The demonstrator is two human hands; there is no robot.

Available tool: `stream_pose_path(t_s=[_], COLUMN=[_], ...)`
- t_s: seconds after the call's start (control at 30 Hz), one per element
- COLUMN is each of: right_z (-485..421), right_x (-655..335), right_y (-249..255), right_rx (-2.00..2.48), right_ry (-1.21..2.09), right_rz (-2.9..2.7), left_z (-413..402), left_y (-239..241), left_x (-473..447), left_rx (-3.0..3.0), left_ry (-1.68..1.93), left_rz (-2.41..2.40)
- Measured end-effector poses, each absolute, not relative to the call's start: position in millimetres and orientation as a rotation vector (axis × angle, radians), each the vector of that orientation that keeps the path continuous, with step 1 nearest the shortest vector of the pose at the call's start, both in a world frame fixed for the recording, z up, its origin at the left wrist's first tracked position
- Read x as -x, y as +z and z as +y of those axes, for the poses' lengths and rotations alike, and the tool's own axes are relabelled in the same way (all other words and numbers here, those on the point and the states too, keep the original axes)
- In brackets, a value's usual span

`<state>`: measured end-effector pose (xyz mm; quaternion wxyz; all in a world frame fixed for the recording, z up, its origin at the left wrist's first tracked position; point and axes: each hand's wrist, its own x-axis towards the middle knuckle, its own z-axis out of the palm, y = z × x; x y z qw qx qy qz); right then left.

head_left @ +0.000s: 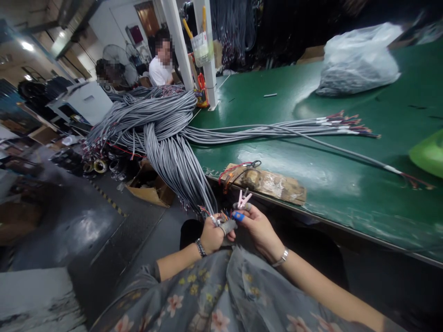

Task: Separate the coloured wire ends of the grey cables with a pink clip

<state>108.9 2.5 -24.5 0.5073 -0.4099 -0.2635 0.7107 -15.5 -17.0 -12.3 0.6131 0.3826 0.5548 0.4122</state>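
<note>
My left hand [213,234] is closed around the end of a grey cable, whose thin coloured wires [225,215] fan out past the fingers. Grey wrapping covers the left thumb. Close beside it, my right hand [258,226] is closed in a pinch by the wire ends, with blue tape on a finger. A pink clip [243,199] stands up at the right fingertips; I cannot make out exactly how it is held. A thick bundle of grey cables [176,161] hangs over the bench edge just beyond my left hand.
On the green bench [332,161] lie more grey cables with stripped ends [349,124], a worn wooden board [273,184] at the near edge, a filled plastic bag [360,60] and a bright green object [429,154]. A cardboard box [152,186] sits below. A person [161,67] is behind the cable pile.
</note>
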Motion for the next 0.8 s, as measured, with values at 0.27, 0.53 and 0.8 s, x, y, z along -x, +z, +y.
stream_pose_path(t_s=[0.27, 0.53, 0.8], right_z=[-1, -2, -2], right_x=[-122, -116, -116], right_y=[-25, -15, -17], right_rx=[0.999, 0.961, 0.974], right_ry=[1.814, 1.867, 1.845], right_rz=[-0.664, -0.771, -0.816], left_z=[-17, -17, -17], left_y=[-14, -15, -13], left_x=[13, 13, 13], left_rx=[-0.840, -0.872, -0.872], left_ry=[1.039, 1.042, 1.058], left_rz=[1.254, 1.247, 1.259])
